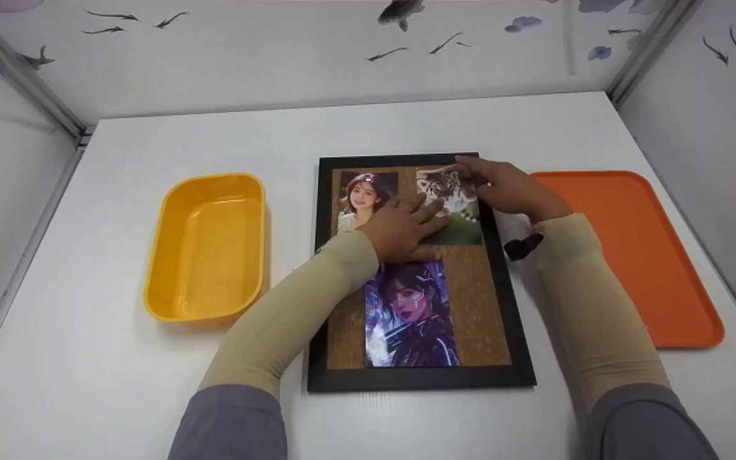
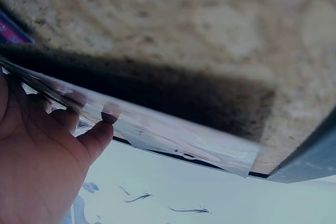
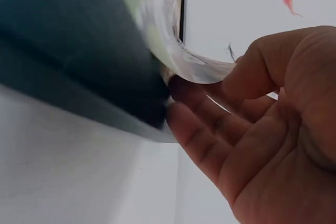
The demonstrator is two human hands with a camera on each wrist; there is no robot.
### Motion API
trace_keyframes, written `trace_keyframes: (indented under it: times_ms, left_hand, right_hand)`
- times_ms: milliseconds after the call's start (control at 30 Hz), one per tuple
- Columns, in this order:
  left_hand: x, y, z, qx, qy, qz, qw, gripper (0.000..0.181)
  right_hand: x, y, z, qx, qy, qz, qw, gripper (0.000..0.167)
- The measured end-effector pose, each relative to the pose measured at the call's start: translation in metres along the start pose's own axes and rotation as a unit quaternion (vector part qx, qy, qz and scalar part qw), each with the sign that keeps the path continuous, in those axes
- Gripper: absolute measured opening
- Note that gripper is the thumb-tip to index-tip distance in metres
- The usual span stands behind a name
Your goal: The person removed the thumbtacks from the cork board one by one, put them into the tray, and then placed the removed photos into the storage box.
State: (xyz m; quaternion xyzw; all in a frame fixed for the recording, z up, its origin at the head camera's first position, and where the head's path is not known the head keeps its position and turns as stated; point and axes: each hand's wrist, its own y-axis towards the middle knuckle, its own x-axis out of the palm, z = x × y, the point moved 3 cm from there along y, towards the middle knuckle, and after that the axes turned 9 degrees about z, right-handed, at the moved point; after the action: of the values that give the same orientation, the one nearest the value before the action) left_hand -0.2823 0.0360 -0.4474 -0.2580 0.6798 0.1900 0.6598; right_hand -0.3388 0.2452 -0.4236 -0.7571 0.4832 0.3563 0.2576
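Observation:
A black-framed corkboard point(image 1: 480, 306) lies flat on the table with several photos on it. My left hand point(image 1: 404, 230) has its fingers spread over the lower left part of a tiger photo point(image 1: 460, 227), touching it. At that photo's upper right, my right hand point(image 1: 512, 188) pinches the edge between thumb and fingers. The photo's edge point(image 3: 197, 69) curls up off the board in the right wrist view. A portrait photo point(image 1: 368, 191) sits at the board's upper left, partly behind my left hand. Below is a purple illustrated picture point(image 1: 409, 319), its top edge near my left thumb.
A yellow basin point(image 1: 214, 255) stands left of the board. To the right lies an orange tray point(image 1: 623, 243), partly covered by my right forearm. White panels point(image 1: 278, 57) with fish drawings enclose the table point(image 1: 214, 137) at the back and sides.

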Motion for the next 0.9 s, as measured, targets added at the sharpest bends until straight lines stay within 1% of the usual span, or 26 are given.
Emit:
trace_keyframes:
  times_ms: [67,133,200,333,433,500,567,733,900]
  left_hand:
    - [-0.001,0.0,0.0,0.0,0.001,0.001,1.0,0.074]
    - [-0.001,0.0,0.0,0.001,0.001,0.001,1.0,0.074]
    - [-0.001,0.0,0.001,0.001,0.003,-0.001,1.0,0.074]
    - [-0.002,0.0,0.0,-0.001,0.002,-0.006,1.0,0.074]
    - [-0.001,0.0,0.0,-0.002,0.001,-0.005,1.0,0.074]
    - [0.0,0.001,-0.001,-0.003,0.001,-0.005,1.0,0.075]
    - [0.0,0.001,-0.001,-0.003,0.001,-0.005,1.0,0.075]
    - [0.0,0.0,-0.001,-0.005,0.0,-0.008,1.0,0.076]
    - [-0.001,0.0,0.0,-0.009,-0.002,-0.016,0.9998,0.077]
  right_hand:
    - [0.0,-0.001,0.0,0.008,0.019,-0.012,0.9997,0.068]
    - [-0.001,-0.003,0.0,0.02,0.044,-0.02,0.9986,0.069]
    - [-0.001,-0.004,0.0,0.043,0.087,-0.03,0.9949,0.071]
    - [0.0,-0.01,-0.001,0.083,0.179,-0.048,0.9791,0.073]
    - [-0.001,-0.012,-0.001,0.105,0.228,-0.053,0.9666,0.075]
    - [0.0,-0.011,0.0,0.114,0.248,-0.054,0.9605,0.077]
    - [0.001,-0.01,0.002,0.123,0.264,-0.055,0.9549,0.074]
    - [0.005,-0.006,0.001,0.125,0.295,-0.053,0.9458,0.062]
    - [0.008,-0.007,0.001,0.153,0.318,-0.045,0.9344,0.053]
